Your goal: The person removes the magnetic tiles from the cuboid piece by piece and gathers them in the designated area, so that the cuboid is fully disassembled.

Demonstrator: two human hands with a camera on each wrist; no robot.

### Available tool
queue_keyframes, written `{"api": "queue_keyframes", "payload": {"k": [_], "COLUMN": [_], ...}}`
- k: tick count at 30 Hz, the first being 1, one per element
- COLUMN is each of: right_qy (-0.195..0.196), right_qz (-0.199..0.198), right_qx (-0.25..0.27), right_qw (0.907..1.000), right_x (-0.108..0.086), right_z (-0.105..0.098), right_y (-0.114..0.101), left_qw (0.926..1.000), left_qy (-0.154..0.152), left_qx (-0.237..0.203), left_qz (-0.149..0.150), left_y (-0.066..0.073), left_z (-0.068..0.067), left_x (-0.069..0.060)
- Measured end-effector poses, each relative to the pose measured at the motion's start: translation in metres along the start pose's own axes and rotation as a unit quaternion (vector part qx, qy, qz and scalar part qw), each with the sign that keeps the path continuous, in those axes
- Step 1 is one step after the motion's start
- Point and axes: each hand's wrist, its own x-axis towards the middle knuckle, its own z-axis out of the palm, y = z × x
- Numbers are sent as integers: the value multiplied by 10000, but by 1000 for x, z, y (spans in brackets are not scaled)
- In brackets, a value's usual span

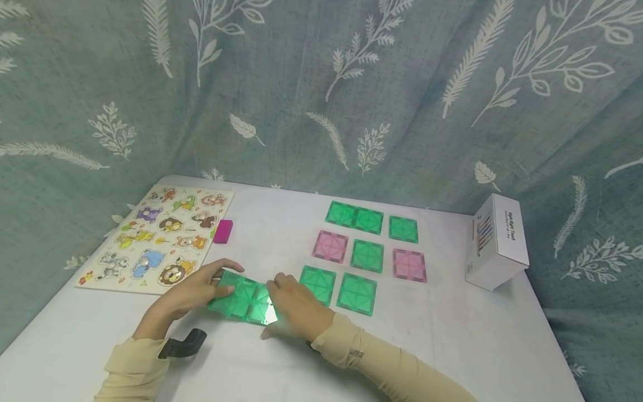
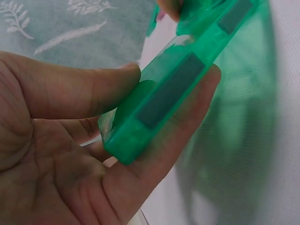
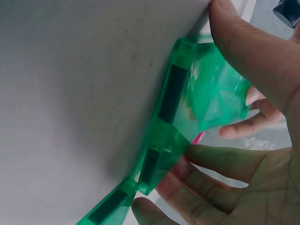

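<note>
My left hand (image 1: 193, 290) pinches the left end of a joined pair of green translucent magnetic tiles (image 1: 241, 298). In the left wrist view its thumb lies on one face of a green tile (image 2: 161, 89) and a finger runs beneath; dark magnet strips show along the edge. On the right end of the pair, my right hand (image 1: 301, 307) has its fingers bent over the far edge, thumb toward the near side. The right wrist view shows its fingertips against the green tiles (image 3: 171, 117), which meet at an angle. Part of the right tile is hidden by that hand.
Several green tiles (image 1: 357, 294) and two pink tiles (image 1: 330, 246) lie flat in rows right of the hands. An animal puzzle board (image 1: 163, 240) lies at left, a magenta block (image 1: 223, 231) beside it. A white box (image 1: 497, 240) stands at right before the curtain (image 1: 301, 95).
</note>
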Motion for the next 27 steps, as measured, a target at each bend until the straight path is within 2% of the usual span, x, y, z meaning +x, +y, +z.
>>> {"api": "queue_keyframes", "payload": {"k": [11, 18, 21, 24, 27], "right_qy": [-500, -305, -206, -154, -131], "right_qz": [272, 476, 455, 399, 386], "right_qx": [136, 509, 686, 807, 887], "right_qw": [9983, 9971, 9964, 9958, 9952], "right_x": [4, 4, 3, 1, -1], "right_z": [-3, 0, 0, -2, -4], "right_y": [-6, -5, -3, -2, -1], "left_qw": [9998, 9996, 9991, 9993, 9989], "left_qy": [-80, -131, -172, -195, -276], "left_qx": [-21, -247, -359, -227, 165], "left_qz": [156, 62, 120, 220, 351], "left_y": [-2, -1, -1, 1, 3], "left_z": [-5, -7, -7, -6, -5], "left_x": [-4, -4, -4, -4, -5]}}
